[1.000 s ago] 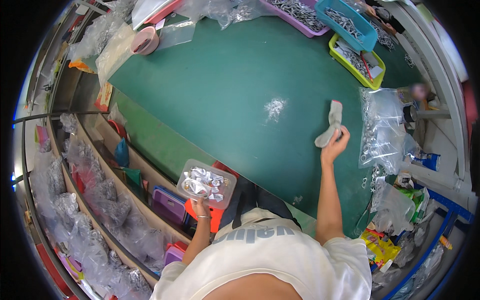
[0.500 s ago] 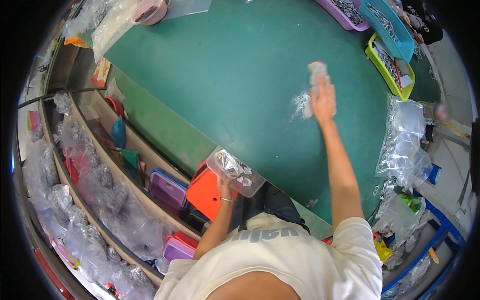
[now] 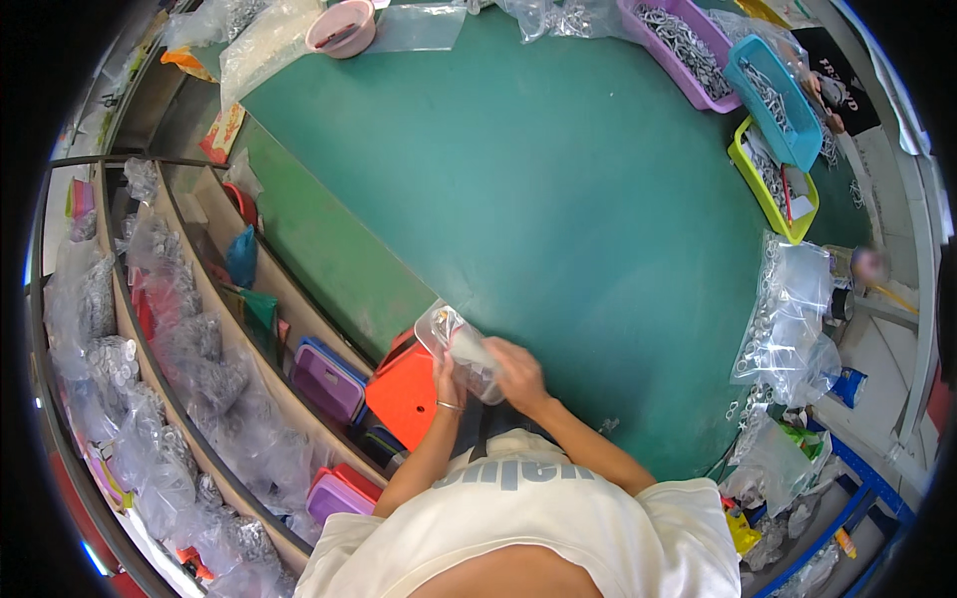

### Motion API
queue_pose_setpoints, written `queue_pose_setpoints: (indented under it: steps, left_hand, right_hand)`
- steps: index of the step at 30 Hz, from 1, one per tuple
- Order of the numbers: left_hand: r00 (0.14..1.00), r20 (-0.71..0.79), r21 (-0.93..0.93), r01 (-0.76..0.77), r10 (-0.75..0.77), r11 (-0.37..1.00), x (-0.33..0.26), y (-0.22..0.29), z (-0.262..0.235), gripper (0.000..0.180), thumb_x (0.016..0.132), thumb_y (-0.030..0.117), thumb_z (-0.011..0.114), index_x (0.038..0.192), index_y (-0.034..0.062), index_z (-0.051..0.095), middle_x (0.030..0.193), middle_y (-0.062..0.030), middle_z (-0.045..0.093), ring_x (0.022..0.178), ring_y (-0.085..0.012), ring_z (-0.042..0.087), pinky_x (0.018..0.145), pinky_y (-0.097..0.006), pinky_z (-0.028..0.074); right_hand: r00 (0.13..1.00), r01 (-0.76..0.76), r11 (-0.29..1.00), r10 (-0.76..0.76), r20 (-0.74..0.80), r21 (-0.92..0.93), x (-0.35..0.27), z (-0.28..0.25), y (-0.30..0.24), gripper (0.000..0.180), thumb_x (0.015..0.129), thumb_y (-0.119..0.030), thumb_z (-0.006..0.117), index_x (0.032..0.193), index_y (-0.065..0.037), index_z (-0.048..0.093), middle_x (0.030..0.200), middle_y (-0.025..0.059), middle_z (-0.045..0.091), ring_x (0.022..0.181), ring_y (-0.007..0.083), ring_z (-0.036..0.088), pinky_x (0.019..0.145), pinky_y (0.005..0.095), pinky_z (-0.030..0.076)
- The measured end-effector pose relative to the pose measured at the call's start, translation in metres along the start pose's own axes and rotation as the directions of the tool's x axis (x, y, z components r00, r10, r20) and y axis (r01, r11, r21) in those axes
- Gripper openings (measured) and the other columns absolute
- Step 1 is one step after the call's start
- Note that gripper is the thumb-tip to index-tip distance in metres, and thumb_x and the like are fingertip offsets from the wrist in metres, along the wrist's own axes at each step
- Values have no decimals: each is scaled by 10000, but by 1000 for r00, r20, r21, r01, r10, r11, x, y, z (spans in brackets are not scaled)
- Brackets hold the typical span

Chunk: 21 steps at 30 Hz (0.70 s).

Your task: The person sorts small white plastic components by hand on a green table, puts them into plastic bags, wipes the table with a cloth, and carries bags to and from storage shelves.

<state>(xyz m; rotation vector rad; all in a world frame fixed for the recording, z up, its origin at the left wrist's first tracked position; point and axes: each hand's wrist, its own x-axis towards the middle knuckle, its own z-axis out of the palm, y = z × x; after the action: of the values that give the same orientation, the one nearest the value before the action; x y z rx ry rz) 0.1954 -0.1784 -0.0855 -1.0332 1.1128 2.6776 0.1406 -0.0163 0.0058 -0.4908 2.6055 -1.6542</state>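
A clear plastic tub with a few small metal parts in it is tilted at the near edge of the green table. My left hand holds the tub from below. My right hand rests against the tub's right side with a pale scoop-like piece partly inside it; how it grips that piece is hard to make out. Both hands are close to my chest, above an orange bin.
Purple, blue and yellow trays of metal parts line the far right. Clear bags of parts lie at the right edge. A pink bowl sits far left. Shelves with bags and coloured boxes run along the left.
My right hand has come back from the middle of the table to the tub at the near edge. The small pile of parts on the table is gone. The tub now tilts.
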Motion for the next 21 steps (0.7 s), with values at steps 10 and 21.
queue_pose_setpoints:
  steps: [10,21]
  left_hand:
    - [998,47,12,-28,27,1000,-1,4,10,480,866,159,442,1284,29,244,1271,-104,346,1153,-242,360,962,-371,284]
    - [998,-69,21,-6,8,1000,7,-8,1,487,866,155,449,1286,19,242,1274,-110,342,1167,-227,342,965,-355,280]
  right_hand:
    - [737,-639,447,122,-665,-626,-46,-207,126,431,808,-139,471,1199,22,389,1255,178,376,1174,338,328,965,420,270]
    - [995,2,979,-22,-97,-206,33,-39,58,381,709,30,439,1084,3,504,1064,174,534,1026,321,488,912,415,344]
